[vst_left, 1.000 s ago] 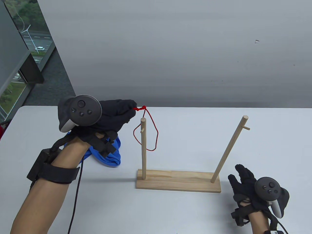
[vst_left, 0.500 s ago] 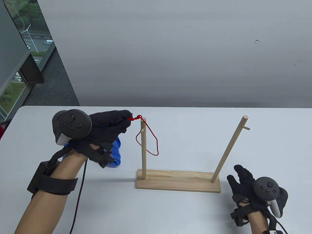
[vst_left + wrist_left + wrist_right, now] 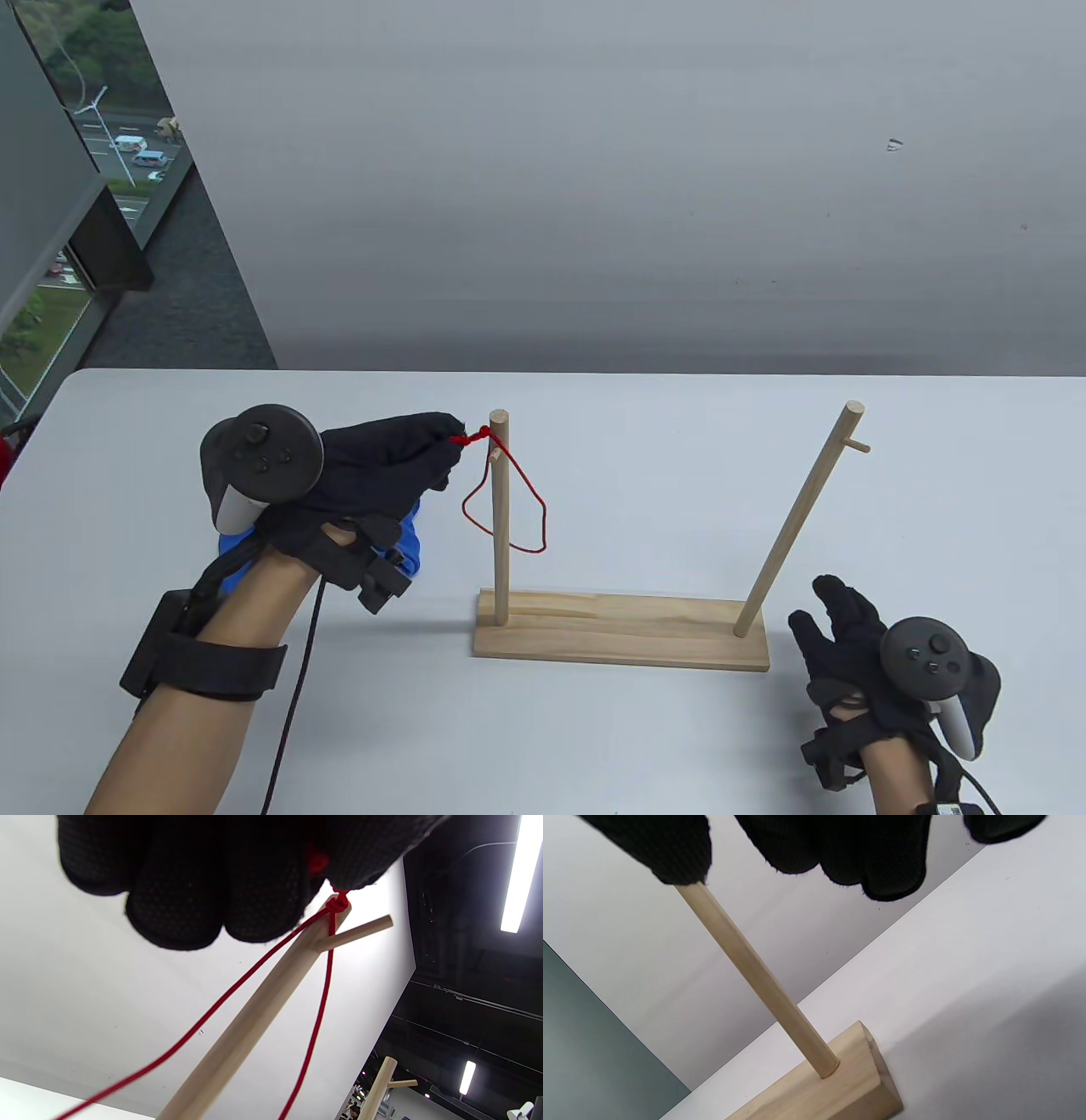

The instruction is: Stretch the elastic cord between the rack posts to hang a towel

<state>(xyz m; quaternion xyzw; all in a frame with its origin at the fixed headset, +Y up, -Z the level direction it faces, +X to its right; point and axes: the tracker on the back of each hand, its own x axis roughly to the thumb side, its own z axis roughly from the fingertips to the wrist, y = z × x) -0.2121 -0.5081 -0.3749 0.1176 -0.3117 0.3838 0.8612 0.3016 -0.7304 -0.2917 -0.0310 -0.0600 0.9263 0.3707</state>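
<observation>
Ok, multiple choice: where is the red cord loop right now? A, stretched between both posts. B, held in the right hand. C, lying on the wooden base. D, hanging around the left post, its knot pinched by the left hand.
D: the left hand pinches the knot of the red cord beside the top of the left post, and the slack loop hangs with one strand on each side of it; the right post is bare.

The left hand (image 3: 373, 475) covers most of the blue towel (image 3: 411, 543); only an edge shows. The red cord's (image 3: 530, 501) end vanishes between the fingertips (image 3: 263, 899), so the grip itself is hidden. Whether the loop sits on the left post's peg (image 3: 495, 456) cannot be told. The right wrist view's top edge cuts off the right post (image 3: 755, 976).
</observation>
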